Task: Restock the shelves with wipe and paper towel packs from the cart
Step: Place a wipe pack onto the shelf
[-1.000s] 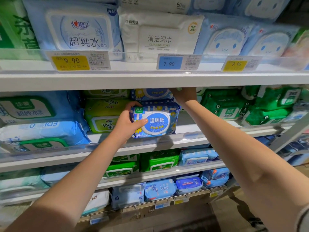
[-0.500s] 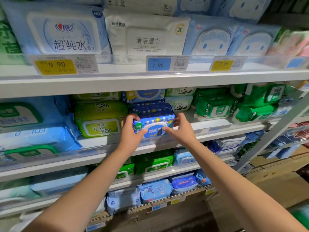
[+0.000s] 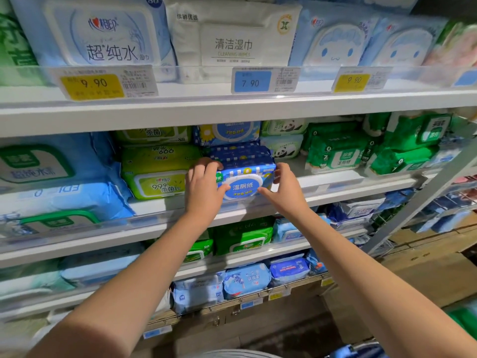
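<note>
Gripping blue wipe pack [image 3: 244,183] side edges, left hand [image 3: 204,193] and right hand [image 3: 285,191] curl fingers.

There is one view, from a camera on the person's head. It looks forward and a bit down, from close up. The middle shelf [image 3: 335,183] is straight ahead. The top shelf [image 3: 232,109] fills the upper part. The floor [image 3: 426,270] shows low on the right. Both arms run up from the bottom edge. The left hand [image 3: 204,189] and right hand [image 3: 284,192] hold a pack [image 3: 245,177] near the middle.
</note>
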